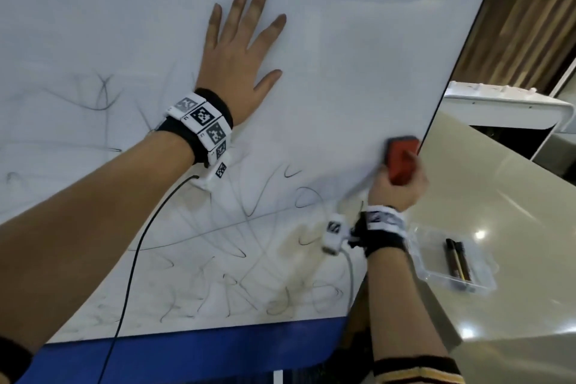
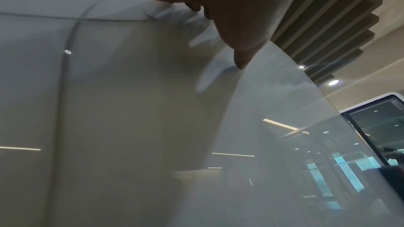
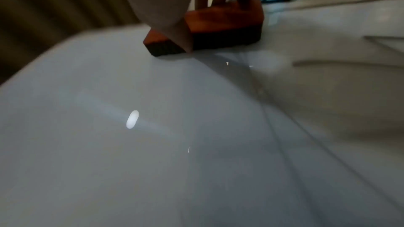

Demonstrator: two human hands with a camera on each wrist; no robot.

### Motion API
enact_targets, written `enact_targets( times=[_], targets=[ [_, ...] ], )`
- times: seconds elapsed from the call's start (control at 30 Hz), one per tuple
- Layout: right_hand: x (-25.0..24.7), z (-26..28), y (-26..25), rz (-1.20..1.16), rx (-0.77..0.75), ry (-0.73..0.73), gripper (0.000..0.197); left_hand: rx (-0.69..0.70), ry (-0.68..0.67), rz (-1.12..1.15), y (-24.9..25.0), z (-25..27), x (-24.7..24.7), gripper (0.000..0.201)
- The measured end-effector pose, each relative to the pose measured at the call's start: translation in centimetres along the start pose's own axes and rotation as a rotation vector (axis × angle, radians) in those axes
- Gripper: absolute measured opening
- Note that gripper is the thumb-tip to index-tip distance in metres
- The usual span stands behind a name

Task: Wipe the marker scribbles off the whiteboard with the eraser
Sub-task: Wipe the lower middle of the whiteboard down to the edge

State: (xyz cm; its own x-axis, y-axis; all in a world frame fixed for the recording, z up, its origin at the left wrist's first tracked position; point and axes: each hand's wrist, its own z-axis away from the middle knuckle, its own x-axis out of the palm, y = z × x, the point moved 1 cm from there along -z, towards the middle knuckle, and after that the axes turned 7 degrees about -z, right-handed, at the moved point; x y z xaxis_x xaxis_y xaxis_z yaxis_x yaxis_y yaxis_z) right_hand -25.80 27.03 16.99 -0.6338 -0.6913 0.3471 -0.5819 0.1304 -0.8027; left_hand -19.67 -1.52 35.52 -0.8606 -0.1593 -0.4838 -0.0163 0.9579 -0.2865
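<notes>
A large whiteboard (image 1: 358, 40) fills the head view, its upper half wiped and black marker scribbles (image 1: 249, 243) across its lower half. My left hand (image 1: 240, 50) lies flat on the board with fingers spread, above the scribbles. My right hand (image 1: 397, 187) grips a red eraser (image 1: 402, 159) and presses its dark felt face on the board by the right edge. In the right wrist view the eraser (image 3: 220, 28) sits flat on the board (image 3: 131, 144) with my thumb along its side. The left wrist view shows fingertips (image 2: 240, 63) touching the glossy board (image 2: 109, 110).
A clear plastic tray (image 1: 436, 246) holding dark markers (image 1: 456, 262) lies on the beige table (image 1: 514, 227) right of the board. A blue band (image 1: 202, 349) runs along the board's bottom. Wrist-camera cables (image 1: 131, 265) hang over the scribbled area. Wooden slats (image 1: 530, 9) stand behind.
</notes>
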Motion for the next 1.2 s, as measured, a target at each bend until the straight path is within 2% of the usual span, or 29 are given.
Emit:
enact_targets(
  times=[0.07,0.13,0.2,0.3,0.37,0.43,0.5,0.53,0.63,0.67,0.7,0.73,0.83,0.9,0.93,1.0,1.13,1.2],
  targets=[
    [-0.5,-1.8,0.2,-0.062,0.114,0.148,0.054,-0.013,-0.008,0.011,0.4,0.3,-0.2,0.067],
    [1.5,0.7,-0.7,-0.071,0.098,0.142,0.054,-0.017,-0.014,0.033,0.8,0.8,0.0,0.064],
    [4.2,5.8,-1.8,-0.045,-0.04,0.005,0.051,-0.001,-0.027,0.044,1.2,1.6,0.4,0.06],
    [6.6,14.2,-2.4,0.049,-0.372,-0.372,0.045,0.021,-0.057,0.038,1.4,2.2,0.6,0.058],
    [6.4,16.4,-1.8,0.096,-0.507,-0.544,0.044,0.032,-0.087,0.054,1.2,2.2,0.3,0.057],
    [5.9,15.4,-1.8,0.134,-0.608,-0.612,0.043,0.07,-0.105,0.099,0.4,2.0,-0.2,0.055],
    [5.4,12.8,-2.2,0.169,-0.644,-0.588,0.041,0.114,-0.137,0.234,-1.2,2.4,-1.0,0.056],
    [5.2,11.2,-2.6,0.151,-0.597,-0.531,0.042,0.103,-0.153,0.305,-2.4,2.9,-1.6,0.06],
    [5.9,8.2,-4.7,0.005,-0.321,-0.242,0.046,-0.066,-0.119,0.365,-6.9,6.1,-3.2,0.068],
    [6.8,8.9,-5.4,-0.023,-0.266,-0.176,0.046,-0.137,-0.095,0.354,-8.7,7.5,-3.4,0.069],
    [8.0,10.5,-6.1,-0.029,-0.269,-0.175,0.046,-0.203,-0.074,0.34,-10.4,8.8,-3.6,0.07],
    [9.3,12.8,-6.7,-0.014,-0.347,-0.241,0.045,-0.257,-0.055,0.322,-11.8,10.1,-3.6,0.071],
    [11.6,20.2,-8.0,0.077,-0.73,-0.606,0.043,-0.381,-0.015,0.272,-15.1,12.8,-3.7,0.078],
    [12.0,20.7,-8.7,0.156,-0.855,-0.696,0.046,-0.434,0.02,0.26,-17.1,13.9,-4.2,0.082],
    [12.3,19.6,-9.7,0.165,-0.857,-0.679,0.047,-0.451,0.046,0.248,-18.4,14.2,-4.5,0.081],
    [13.2,16.2,-12.3,0.14,-0.753,-0.585,0.049,-0.47,0.091,0.212,-21.1,14.6,-4.9,0.078],
    [16.0,8.0,-18.6,-0.019,-0.524,-0.249,0.053,-0.491,0.123,0.148,-24.8,15.3,-4.8,0.061],
    [17.5,8.3,-19.8,-0.085,-0.484,-0.151,0.054,-0.463,0.111,0.112,-25.6,15.8,-4.2,0.055]
  ],
)
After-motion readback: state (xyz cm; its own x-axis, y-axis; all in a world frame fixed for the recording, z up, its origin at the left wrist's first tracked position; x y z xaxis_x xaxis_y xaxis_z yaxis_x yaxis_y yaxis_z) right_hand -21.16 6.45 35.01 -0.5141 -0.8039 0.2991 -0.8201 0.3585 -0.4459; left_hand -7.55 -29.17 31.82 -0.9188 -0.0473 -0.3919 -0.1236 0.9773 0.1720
